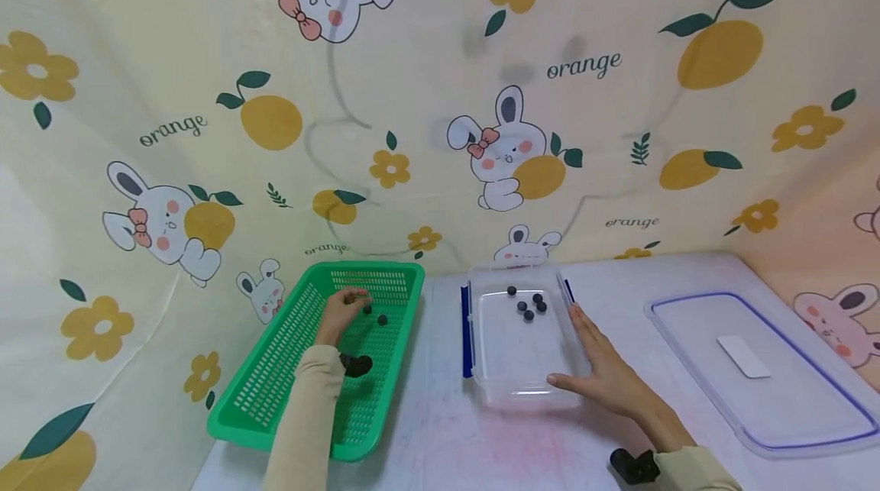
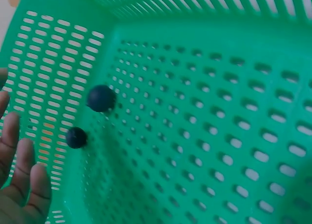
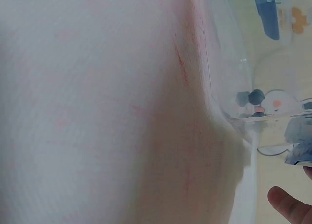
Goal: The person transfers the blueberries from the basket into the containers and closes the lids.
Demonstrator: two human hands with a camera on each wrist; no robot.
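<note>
Inside the green perforated basket (image 1: 244, 430), my left hand (image 1: 340, 314) hangs over the far part with its fingers loosely bent. Two small dark blue-black balls lie near it: the larger-looking ball (image 2: 101, 98) and another ball (image 2: 76, 137). In the left wrist view the visible fingers (image 2: 36, 185) hold nothing. My right hand (image 1: 608, 373) is at the right side of a clear plastic box (image 1: 529, 392), fingers straight along that side and thumb spread by the near corner. Several similar dark balls (image 1: 528, 315) lie in the box's far half.
A clear lid (image 1: 804, 430) with a blue seal and a white label (image 1: 744, 356) lies to the right of the box. Blue clips (image 1: 467, 331) stick out from the box's sides. A printed cloth (image 1: 426, 94) hangs behind the white tabletop (image 1: 433, 415).
</note>
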